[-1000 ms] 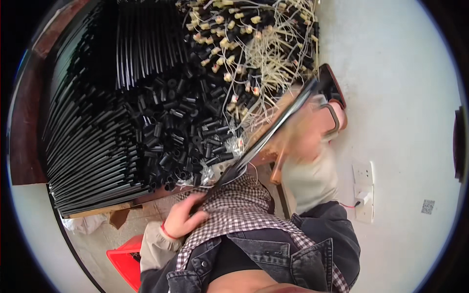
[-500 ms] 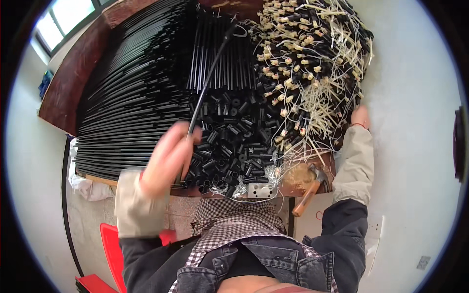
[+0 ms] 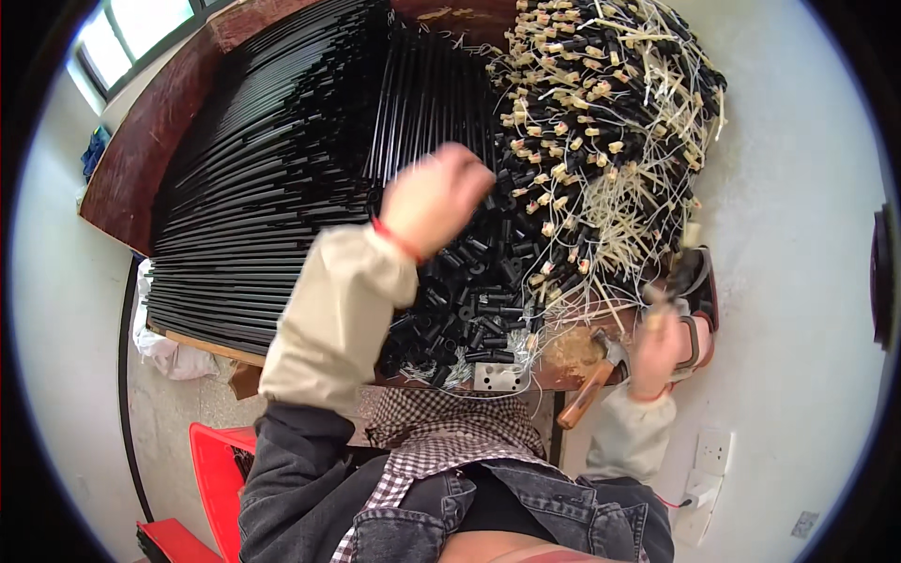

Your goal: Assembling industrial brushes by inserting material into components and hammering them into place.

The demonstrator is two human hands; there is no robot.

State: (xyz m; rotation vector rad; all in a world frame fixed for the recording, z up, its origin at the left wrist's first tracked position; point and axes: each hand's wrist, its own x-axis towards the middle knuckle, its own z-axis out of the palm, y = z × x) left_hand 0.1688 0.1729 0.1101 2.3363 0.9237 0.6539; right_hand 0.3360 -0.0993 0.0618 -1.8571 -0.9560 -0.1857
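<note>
Black short tubes (image 3: 469, 310) under raised L hand (image 3: 436, 197), fingers curled; R hand (image 3: 662, 347) blurred, grip unclear.

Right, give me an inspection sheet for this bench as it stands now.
Surface: brown wooden workbench, almost wholly covered.
Job's things: long black rods stacked in rows; heap of short black plastic tubes; pile of black pieces with pale tan cords.
Clutter: wooden-handled hammer at the near edge; small drilled metal plate; patch of sawdust.
Grippers: left hand raised over the tubes, blurred, grip unclear; right hand at the bench's right end by a dark clamp-like tool, grip unclear.
Cables: red wire at white wall socket.
Surroundings: red plastic chair, window, pale wall.
</note>
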